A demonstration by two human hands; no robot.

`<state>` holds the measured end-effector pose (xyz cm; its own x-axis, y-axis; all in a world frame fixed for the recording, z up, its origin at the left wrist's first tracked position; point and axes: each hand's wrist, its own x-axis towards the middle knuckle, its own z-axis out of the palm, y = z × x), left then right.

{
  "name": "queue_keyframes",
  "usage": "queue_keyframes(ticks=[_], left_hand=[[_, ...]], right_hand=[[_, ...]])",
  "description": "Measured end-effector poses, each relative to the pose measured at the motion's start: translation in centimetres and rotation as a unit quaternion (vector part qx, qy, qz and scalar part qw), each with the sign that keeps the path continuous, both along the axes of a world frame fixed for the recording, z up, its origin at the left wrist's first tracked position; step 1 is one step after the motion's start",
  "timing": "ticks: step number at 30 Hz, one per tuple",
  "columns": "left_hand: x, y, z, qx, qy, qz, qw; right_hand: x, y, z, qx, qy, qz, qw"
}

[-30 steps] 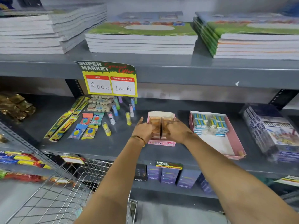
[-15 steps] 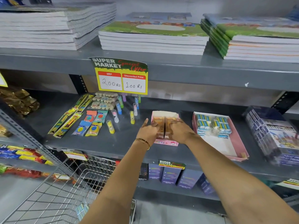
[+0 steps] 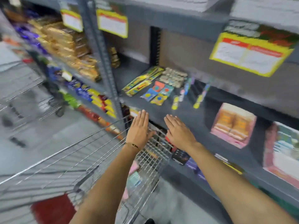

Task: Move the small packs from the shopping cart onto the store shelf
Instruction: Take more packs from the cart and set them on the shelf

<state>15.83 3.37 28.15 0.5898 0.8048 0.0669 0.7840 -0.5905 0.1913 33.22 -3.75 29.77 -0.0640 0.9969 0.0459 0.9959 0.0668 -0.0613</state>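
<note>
Now, left to right, your view is heavily blurred:
Shopping cart (image 3: 100,152): wire basket at lower left, its front corner under your hands; a few pale packs (image 3: 135,178) lie inside against the front mesh.
Left hand (image 3: 139,130): yours, flat, palm down, fingers straight and together, holding nothing, above the cart's front edge.
Right hand (image 3: 178,131): yours, equally flat and empty, just beside the left, apart from it.
Store shelf (image 3: 191,115): grey metal, its front edge just beyond your fingertips.
Pink box (image 3: 233,125): sits on that shelf to the right of your hands, filled with small orange packs (image 3: 234,122).
Price tag (image 3: 249,52): yellow, hanging above at right, text unreadable.
</note>
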Motion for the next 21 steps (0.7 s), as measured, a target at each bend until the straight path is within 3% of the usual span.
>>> queue_keyframes(ticks=[4, 9, 16, 21], left_hand=[[-10.5, -0.9, -4.7, -0.067, 0.053, 0.110, 0.990], [-17.5, -3.1, -12.1, -0.174, 0.100, 0.204, 0.958], [-18.4, -8.4, -23.8, -0.341, 0.103, 0.180, 0.917], [-16.0, -9.8, -29.2, -0.376, 0.077, 0.179, 0.906]], right_hand=[[-8.1, 3.2, -4.1, -0.064, 0.018, 0.103, 0.993], [-14.6, 5.1, -10.5, -0.139, 0.029, 0.168, 0.975], [-19.1, 5.9, -23.3, -0.296, 0.003, 0.172, 0.940], [-19.1, 6.3, -29.0, -0.309, -0.065, 0.167, 0.934]])
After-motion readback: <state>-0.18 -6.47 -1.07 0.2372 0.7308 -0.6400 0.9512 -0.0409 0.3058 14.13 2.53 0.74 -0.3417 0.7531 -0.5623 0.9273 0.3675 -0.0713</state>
